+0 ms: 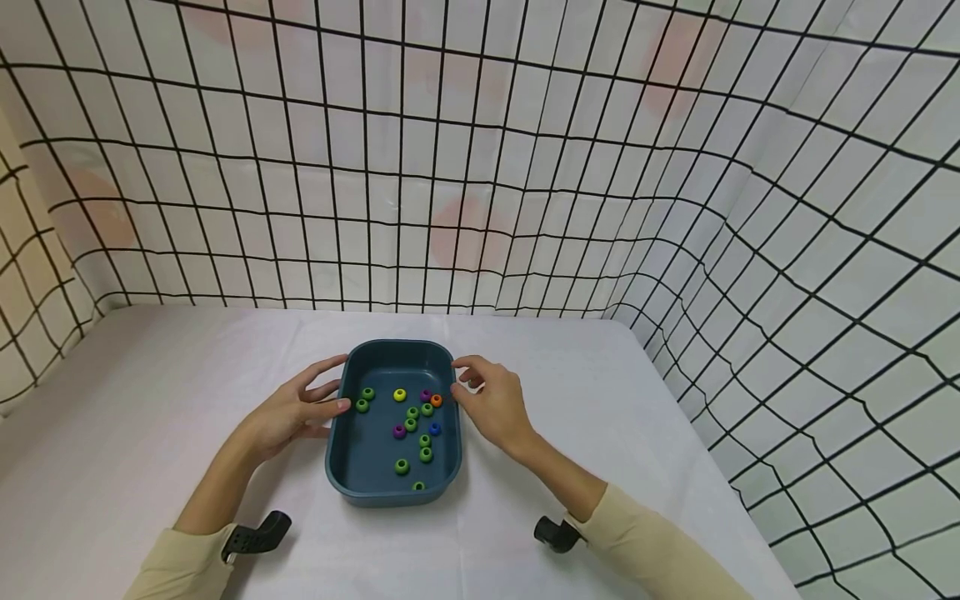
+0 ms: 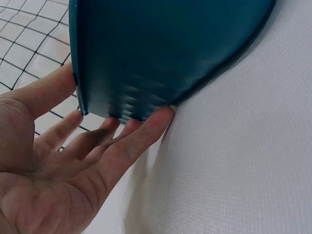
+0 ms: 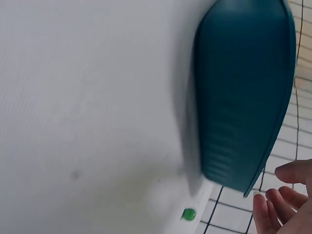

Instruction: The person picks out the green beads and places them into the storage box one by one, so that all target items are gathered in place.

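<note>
A dark teal tray (image 1: 367, 467) stands on the white cloth, with green, purple, yellow, orange and blue beads scattered inside. My left hand (image 1: 288, 408) is at its left side, fingers spread. In the left wrist view, the left fingertips (image 2: 158, 119) touch the tray's outer wall (image 2: 156, 53) and the thumb lies against the rim. At the tray's right rim is my right hand (image 1: 495, 404), its fingers loosely bent and holding nothing. The right wrist view has the right hand (image 3: 287, 204) just beyond the tray's corner. A green bead (image 3: 189, 214) lies outside the tray there.
White cloth (image 1: 600, 400) covers the table around the tray. Behind the table and along its right side rises a black wire grid (image 1: 465, 175) over pale sheeting. A black wrist camera (image 1: 258, 535) projects from the left sleeve, and another camera (image 1: 557, 533) from the right.
</note>
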### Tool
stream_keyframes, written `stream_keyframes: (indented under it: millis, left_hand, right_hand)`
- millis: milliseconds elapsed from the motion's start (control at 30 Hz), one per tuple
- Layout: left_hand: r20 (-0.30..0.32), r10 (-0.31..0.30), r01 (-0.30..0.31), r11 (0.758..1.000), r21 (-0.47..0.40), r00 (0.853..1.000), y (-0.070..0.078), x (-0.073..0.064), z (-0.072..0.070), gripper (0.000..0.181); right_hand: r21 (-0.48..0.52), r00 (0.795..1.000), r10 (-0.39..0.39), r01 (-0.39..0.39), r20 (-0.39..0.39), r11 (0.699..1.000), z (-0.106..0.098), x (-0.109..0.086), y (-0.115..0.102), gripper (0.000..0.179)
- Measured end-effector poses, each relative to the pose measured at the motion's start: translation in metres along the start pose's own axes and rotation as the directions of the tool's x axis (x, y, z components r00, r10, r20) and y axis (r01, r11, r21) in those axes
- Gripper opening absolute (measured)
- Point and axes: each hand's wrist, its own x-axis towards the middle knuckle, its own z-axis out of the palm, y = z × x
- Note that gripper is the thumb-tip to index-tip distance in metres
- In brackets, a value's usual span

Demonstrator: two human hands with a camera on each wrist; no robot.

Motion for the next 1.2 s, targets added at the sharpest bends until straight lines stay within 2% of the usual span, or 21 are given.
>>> stream_keyframes:
  millis: [333,567,733,1200]
  left_hand:
    - [-0.001,-0.007,0.007,1.0,-0.003,1.0,0.001,0.0,0.0,0.085]
    - [-0.004,-0.008,0.008,1.0,-0.009,1.0,0.001,0.0,0.0,0.085]
    - [-0.009,-0.013,0.013,1.0,-0.004,1.0,0.002,-0.001,0.001,0.086]
    - [-0.008,-0.006,0.006,1.0,-0.012,1.0,0.001,-0.001,0.001,0.086]
  right_hand:
    - [-0.062,0.993,0.092,-0.097,-0.077,0.993,0.002,0.01,0.037,0.022]
    - [-0.111,0.985,0.173,-0.173,-0.002,0.979,0.005,0.011,0.056,0.027]
    - [-0.137,0.981,0.186,-0.178,0.052,0.975,0.009,0.013,0.062,0.029]
    - [-0.191,0.976,0.205,-0.19,0.067,0.963,0.019,0.022,0.072,0.028]
